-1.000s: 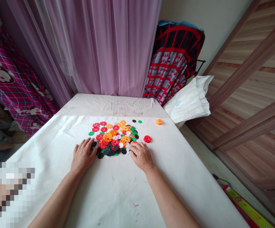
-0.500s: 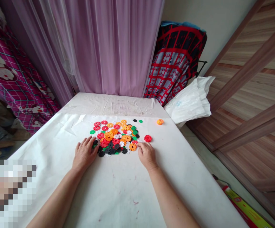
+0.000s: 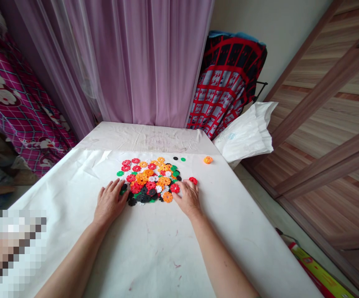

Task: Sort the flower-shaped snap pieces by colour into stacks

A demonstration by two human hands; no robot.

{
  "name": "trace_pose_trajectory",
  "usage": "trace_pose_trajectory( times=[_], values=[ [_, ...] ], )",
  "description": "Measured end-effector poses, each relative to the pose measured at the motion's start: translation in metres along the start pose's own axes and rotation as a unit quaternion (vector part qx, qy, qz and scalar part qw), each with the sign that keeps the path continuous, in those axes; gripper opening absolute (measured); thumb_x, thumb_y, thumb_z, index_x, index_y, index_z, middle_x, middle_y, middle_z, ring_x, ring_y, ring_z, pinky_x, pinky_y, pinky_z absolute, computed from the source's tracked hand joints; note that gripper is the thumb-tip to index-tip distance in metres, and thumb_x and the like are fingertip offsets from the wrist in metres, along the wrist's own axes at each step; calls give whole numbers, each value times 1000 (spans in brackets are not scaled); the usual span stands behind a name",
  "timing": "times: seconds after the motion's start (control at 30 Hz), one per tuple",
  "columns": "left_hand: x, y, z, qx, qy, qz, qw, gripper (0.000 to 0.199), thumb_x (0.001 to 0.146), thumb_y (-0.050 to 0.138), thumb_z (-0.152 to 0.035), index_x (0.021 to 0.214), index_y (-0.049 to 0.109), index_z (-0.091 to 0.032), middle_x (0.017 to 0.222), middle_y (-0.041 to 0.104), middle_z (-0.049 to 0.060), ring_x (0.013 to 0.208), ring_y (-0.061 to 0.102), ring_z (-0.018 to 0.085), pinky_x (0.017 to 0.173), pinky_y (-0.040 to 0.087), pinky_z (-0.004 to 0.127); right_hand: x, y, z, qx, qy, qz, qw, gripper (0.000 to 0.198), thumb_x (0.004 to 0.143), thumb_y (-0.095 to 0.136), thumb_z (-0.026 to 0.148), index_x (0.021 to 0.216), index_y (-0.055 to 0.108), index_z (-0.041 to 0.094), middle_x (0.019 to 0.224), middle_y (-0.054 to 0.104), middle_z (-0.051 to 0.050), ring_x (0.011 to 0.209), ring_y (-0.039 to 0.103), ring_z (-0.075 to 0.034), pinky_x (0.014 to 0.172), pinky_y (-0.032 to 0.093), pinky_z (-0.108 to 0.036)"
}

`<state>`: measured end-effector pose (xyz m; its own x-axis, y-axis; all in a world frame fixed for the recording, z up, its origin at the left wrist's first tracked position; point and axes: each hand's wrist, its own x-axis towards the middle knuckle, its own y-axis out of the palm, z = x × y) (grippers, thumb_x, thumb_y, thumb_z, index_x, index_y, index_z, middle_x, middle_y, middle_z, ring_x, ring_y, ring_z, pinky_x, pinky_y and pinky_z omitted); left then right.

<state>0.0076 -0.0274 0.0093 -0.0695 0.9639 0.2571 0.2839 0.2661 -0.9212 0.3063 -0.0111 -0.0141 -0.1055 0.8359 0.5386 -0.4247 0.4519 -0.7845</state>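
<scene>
A loose pile of flower-shaped plastic discs (image 3: 148, 179) in red, orange, white, green and black lies on the white-covered table (image 3: 154, 252). My left hand (image 3: 109, 201) rests flat at the pile's left edge, fingers apart, beside a few dark discs. At the right edge is my right hand (image 3: 188, 198), its fingers spread and its thumb apart from them. A red disc (image 3: 174, 188) lies at its fingertips, and an orange disc (image 3: 167, 197) is just left of the thumb. Behind its fingers a red disc cluster (image 3: 193, 180) is partly covered.
An orange disc cluster (image 3: 208, 159) sits alone at the back right. A black disc (image 3: 175, 158) and a green disc (image 3: 183, 159) lie behind the pile. A white bag (image 3: 244, 132) is at the table's right edge, with a purple curtain (image 3: 142, 62) beyond the table.
My right hand has spread its fingers and shifted slightly left and forward over the pile's edge. The orange disc near it has slid left and towards me. My left hand stays put.
</scene>
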Motion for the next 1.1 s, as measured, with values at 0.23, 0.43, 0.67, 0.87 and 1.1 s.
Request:
trace_pose_trajectory(
  times=[0.23,0.43,0.67,0.87,1.1],
  values=[
    [1,3,3,-5,0,-7,1000,51,94,38,-48,135,56,-23,146,54,11,138,44,29,114,32,53,3,0,1,1,-20,1,1000,27,81,67,26,108,66,25,103,72,-6,107,56,-26,94,38,-40],
    [1,3,4,-3,5,-4,1000,52,94,38,-47,135,56,-21,146,54,13,138,45,31,113,33,55,3,-3,3,13,-34,14,999,19,82,69,26,100,68,26,105,73,-4,106,57,-25,92,37,-39],
    [0,0,1,11,0,7,1000,53,95,35,-49,135,56,-21,147,53,13,139,44,30,115,32,52,3,3,3,1,-31,-26,999,19,80,68,26,99,67,23,96,73,-6,101,59,-26,92,39,-39],
    [0,0,2,21,11,6,1000,53,95,36,-48,134,57,-19,146,53,14,137,46,31,113,33,53,6,1,-35,26,99,-180,978,24,85,59,37,99,67,19,95,72,-10,94,60,-25,88,45,-38],
    [1,1,4,25,27,-2,999,52,96,37,-47,133,58,-18,146,53,15,136,47,31,111,37,52,14,-1,-68,4,130,-189,973,20,83,60,35,90,70,20,91,74,-9,93,59,-25,87,43,-37]
  ],
)
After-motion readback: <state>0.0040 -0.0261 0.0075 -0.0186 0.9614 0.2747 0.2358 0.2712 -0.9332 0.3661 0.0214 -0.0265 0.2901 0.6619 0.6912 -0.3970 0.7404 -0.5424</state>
